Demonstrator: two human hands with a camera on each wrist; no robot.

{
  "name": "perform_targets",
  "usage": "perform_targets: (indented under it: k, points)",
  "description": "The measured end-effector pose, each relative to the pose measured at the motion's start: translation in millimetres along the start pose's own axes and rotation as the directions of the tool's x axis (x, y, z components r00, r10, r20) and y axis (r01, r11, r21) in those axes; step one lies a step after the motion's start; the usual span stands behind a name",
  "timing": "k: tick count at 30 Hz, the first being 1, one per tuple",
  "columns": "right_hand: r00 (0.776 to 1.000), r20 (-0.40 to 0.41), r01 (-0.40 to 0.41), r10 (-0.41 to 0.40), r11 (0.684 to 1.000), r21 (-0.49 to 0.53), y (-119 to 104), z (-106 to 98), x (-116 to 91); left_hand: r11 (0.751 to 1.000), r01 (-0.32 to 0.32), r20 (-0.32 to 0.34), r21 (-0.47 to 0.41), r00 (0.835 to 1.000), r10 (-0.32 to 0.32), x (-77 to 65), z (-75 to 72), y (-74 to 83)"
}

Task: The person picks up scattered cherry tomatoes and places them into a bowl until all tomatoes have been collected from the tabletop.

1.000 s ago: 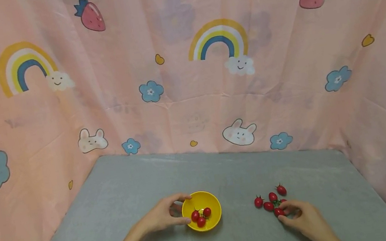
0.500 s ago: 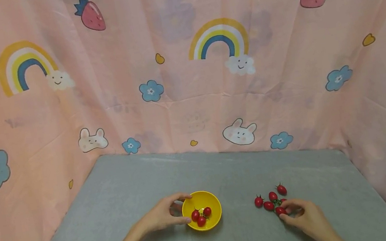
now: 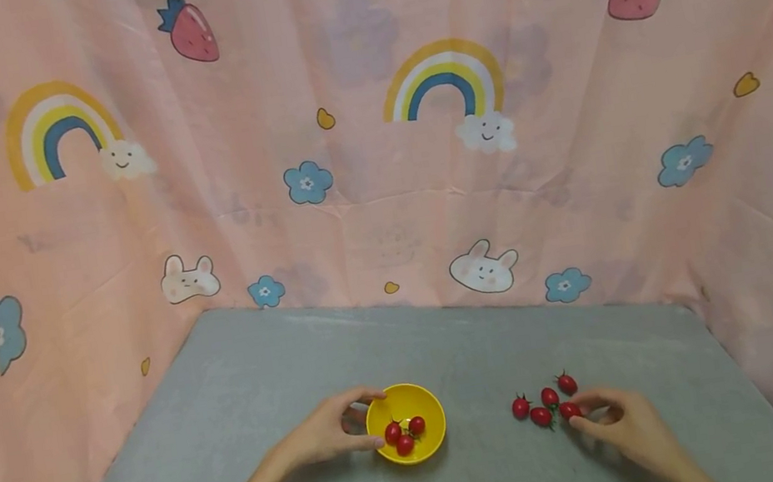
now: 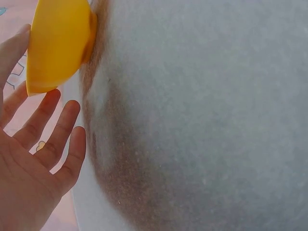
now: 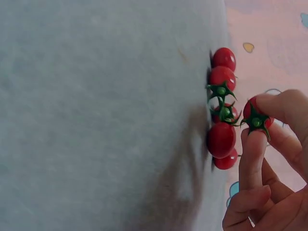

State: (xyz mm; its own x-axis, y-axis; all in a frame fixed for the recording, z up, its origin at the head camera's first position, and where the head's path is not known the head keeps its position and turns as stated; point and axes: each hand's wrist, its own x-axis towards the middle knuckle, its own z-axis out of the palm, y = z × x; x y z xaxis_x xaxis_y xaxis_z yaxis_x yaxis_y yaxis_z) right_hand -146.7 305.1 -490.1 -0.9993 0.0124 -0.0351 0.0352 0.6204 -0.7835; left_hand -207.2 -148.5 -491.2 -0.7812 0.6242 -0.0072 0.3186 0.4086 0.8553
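Left hand (image 3: 329, 431): grip spread wide, thumb and finger on the left rim of a round, glossy yellow bowl (image 3: 423, 404), three small red tomatoes (image 3: 405, 444) inside. Right hand (image 3: 632, 425), well to the right: grip narrow, thumb and fingertip pinching one oval red tomato with green calyx (image 5: 256, 115). Just left, five loose red tomatoes (image 5: 221, 139) clustered on the grey surface (image 3: 285, 366).

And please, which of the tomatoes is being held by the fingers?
The tomato pinched in the right hand; the other visible tomatoes lie on the table or in the yellow bowl.
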Motion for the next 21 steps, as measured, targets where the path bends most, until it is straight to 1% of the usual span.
perform_targets:
  k: [5, 7, 11, 14, 19, 21]
  points:
    - [0.997, 0.023, 0.072, -0.072, 0.997, 0.028, -2.0, -5.8, 4.4, 1.000, -0.007, -0.001, -0.009, 1.000, 0.007, 0.3, 0.4, 1.5]
    - [0.995, 0.032, 0.098, -0.099, 0.994, 0.040, -3.6, -7.5, 7.0, 1.000, 0.002, -0.001, -0.007, 1.000, -0.002, 0.2, 0.4, 1.6]
    - [0.992, 0.056, 0.110, -0.112, 0.993, 0.037, -10.4, -8.9, 10.6, 1.000, 0.009, 0.001, -0.010, 1.000, -0.009, -0.2, 0.3, 0.2]
    - [0.990, 0.059, 0.128, -0.129, 0.991, 0.026, -16.7, -7.4, 13.3, 1.000, 0.004, 0.004, -0.015, 1.000, -0.004, -0.3, -0.1, 0.1]
    - [0.978, 0.059, 0.199, -0.199, 0.980, 0.016, -25.7, -1.1, 20.8, 1.000, -0.024, 0.005, -0.014, 1.000, 0.024, -0.2, -0.4, 0.4]
    - [0.975, 0.064, 0.212, -0.213, 0.977, 0.019, -29.6, 1.8, 24.0, 1.000, -0.022, 0.004, -0.019, 1.000, 0.022, -0.2, -0.3, 0.6]
